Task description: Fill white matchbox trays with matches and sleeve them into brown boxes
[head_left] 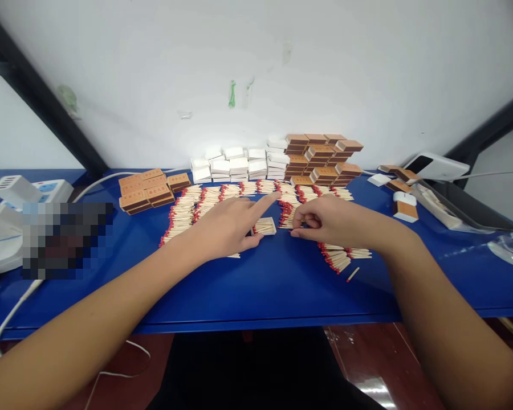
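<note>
My left hand (226, 225) is spread beside a small white matchbox tray (270, 227) with matches in it. Its index finger stretches over the tray's far side towards the match rows, and its thumb is at the near left corner. Right of the tray, my right hand (325, 219) has curled fingers with the thumb close to the index finger; what they hold, if anything, is too small to tell. Its fingertips are beside red-tipped matches (287, 212). More matches (182, 213) lie in rows on the blue table (256, 290), partly hidden behind both hands.
White trays (238, 166) and brown matchboxes (320, 159) are stacked against the wall. More brown boxes (147, 191) lie at left, near power strips (53, 191) and a blurred dark object (68, 242). A loose match (353, 274) and a white device (440, 165) are at right.
</note>
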Motion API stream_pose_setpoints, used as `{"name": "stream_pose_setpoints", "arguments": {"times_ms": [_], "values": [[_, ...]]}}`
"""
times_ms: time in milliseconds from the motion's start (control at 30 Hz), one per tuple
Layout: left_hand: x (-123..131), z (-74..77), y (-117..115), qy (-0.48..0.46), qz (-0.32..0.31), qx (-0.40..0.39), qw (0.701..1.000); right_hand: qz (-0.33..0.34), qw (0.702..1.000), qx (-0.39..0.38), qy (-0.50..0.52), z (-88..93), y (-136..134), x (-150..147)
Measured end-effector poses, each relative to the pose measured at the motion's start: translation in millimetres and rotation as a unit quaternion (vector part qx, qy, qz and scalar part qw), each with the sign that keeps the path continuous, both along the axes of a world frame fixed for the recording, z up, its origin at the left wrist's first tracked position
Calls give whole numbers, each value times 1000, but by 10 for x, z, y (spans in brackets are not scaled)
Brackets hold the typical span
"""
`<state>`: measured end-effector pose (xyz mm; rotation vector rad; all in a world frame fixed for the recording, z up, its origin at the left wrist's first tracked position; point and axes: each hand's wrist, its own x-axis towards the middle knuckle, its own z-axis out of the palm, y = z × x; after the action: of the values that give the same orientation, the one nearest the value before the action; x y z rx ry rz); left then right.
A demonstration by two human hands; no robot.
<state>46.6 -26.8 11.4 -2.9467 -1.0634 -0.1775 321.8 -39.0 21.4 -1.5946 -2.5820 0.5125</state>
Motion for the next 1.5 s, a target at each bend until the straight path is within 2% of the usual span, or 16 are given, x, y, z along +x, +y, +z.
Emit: {"name": "stream_pose_setpoints", "arguments": {"times_ms": [100,167,400,600,1067,1400,1500], "values": [[2,15,-2,6,4,2,1000,-23,998,-62,-3,-31,-6,42],[-1,23,-4,7,4,4,1000,-27,997,-74,1,-50,-8,20],[-14,25,-18,16,0,20,1000,2,1000,-5,14,-54,0,-170],[2,44,-34,26,10,14,1000,12,1000,15,23,-78,22,-149],[1,22,-19,20,13,17,1000,21,999,10,30,-61,16,-148],[7,33,-20,27,8,18,999,2,1000,-11,7,-29,-7,-200],[9,23,-24,33,4,23,999,3,1000,7,26,-10,-15,-206]]}}
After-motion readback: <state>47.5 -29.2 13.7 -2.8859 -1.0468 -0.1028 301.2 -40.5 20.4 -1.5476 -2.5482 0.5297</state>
